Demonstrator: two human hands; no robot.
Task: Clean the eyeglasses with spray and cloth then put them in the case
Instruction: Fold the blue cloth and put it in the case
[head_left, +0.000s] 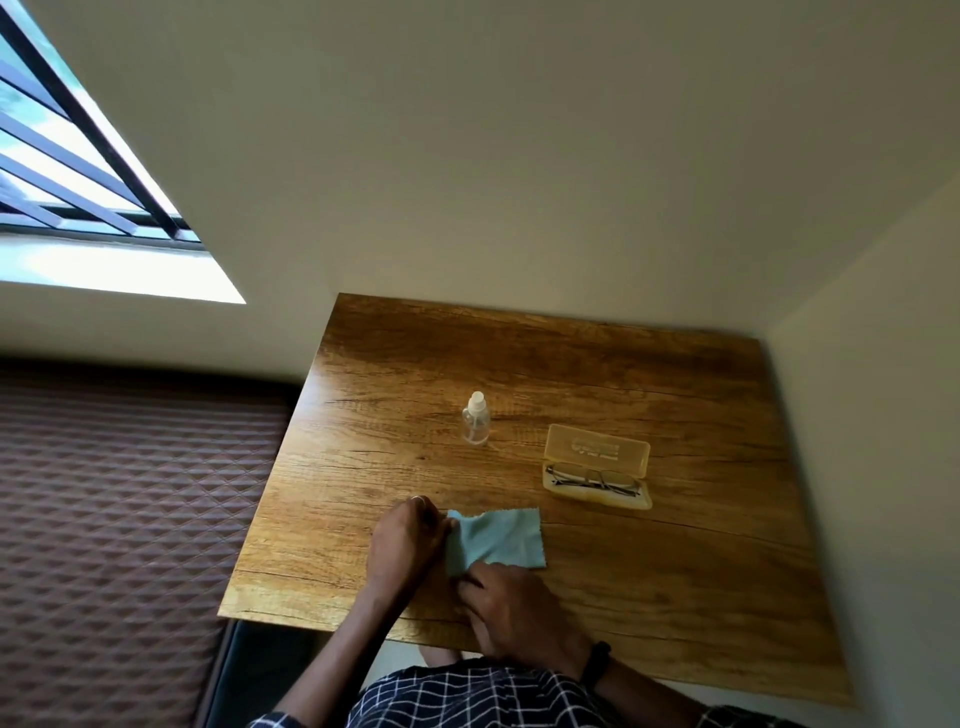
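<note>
A light blue cloth (497, 540) lies flat on the wooden table (675, 571) near its front edge. My left hand (408, 540) pinches the cloth's left edge. My right hand (511, 608) pinches its near left corner, fingers curled. Dark-framed eyeglasses (592, 477) lie folded in an open translucent yellow case (597, 465), right of and beyond the cloth. A small clear spray bottle (476, 420) with a white cap stands upright past the cloth, apart from both hands.
The table stands in a corner, with walls behind it and to its right. A brown quilted bed surface (119, 493) lies to the left, below a barred window (78, 171).
</note>
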